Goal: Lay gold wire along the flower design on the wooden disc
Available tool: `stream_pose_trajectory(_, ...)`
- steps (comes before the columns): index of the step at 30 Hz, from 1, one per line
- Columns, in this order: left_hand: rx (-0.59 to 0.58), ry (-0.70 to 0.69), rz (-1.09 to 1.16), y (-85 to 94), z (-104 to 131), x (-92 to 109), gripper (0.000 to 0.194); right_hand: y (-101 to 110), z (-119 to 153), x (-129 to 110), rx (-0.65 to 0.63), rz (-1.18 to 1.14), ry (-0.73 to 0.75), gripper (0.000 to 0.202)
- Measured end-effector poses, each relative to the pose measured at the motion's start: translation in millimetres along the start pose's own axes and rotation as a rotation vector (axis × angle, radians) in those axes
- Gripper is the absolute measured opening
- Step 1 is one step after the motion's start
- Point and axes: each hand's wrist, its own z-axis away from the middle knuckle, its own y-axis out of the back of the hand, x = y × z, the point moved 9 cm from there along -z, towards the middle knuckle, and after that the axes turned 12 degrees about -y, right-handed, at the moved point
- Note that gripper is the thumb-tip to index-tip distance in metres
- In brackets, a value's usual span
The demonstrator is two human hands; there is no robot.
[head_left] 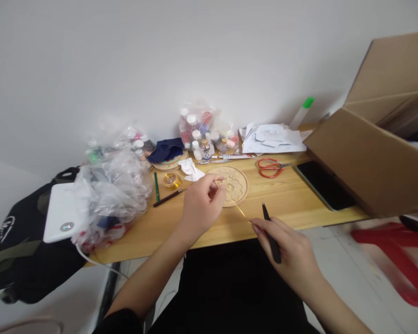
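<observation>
A thin gold wire [237,206] stretches between my two hands, just over the near edge of a round, pale disc [243,183] with a raised flower outline. My left hand [202,202] pinches the wire's upper end and hides the left part of the disc. Between thumb and forefinger, my right hand [287,246] grips the lower end. That same hand also keeps a pair of black tweezers [273,239], tip pointing up and away. Left of my left hand are a spool of gold wire [172,181] and a crumpled white tissue [191,170].
Red-handled scissors [271,168], a phone [323,185] and an open cardboard box [358,162] lie to the right. Bagged bottles [198,132] and papers [273,138] line the wall. Plastic bags [114,190], a green pencil [156,186] and a dark pen [167,198] are leftward.
</observation>
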Motion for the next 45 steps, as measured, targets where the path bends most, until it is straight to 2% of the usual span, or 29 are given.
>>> stream_pose_trajectory(7, -0.092, 0.136, 0.017, -6.8, 7, -16, 0.024, 12, 13, 2, 0.040, 0.227, 0.105, 0.017)
stream_pose_trajectory(22, -0.491, 0.153, -0.178, -29.2, 26, -19, 0.030, 37, 2, 13, -0.023, 0.212, 0.213, 0.009)
stream_pose_trajectory(26, -0.574, 0.165, -0.209, -35.2, 30, -29, 0.030, 33, -3, 24, -0.117, 0.185, 0.245, 0.011)
stream_pose_trajectory(31, -0.635, 0.146, -0.236, -41.7, 25, -43, 0.033, 15, -13, 48, -0.213, 0.072, 0.252, 0.011)
stream_pose_trajectory(35, -0.642, 0.049, -0.228, -41.5, 9, -54, 0.036, -3, -20, 64, -0.225, -0.004, 0.233, 0.012)
stream_pose_trajectory(38, -0.531, -0.113, -0.240, -29.9, -8, -59, 0.036, -8, -23, 70, -0.160, 0.022, 0.183, 0.015)
stream_pose_trajectory(41, -0.420, -0.310, -0.350, -18.8, -20, -63, 0.030, -9, -20, 70, -0.097, 0.099, 0.136, 0.016)
stream_pose_trajectory(45, -0.463, -0.515, -0.496, -27.6, -19, -73, 0.022, -20, -11, 63, -0.083, 0.189, 0.076, 0.018)
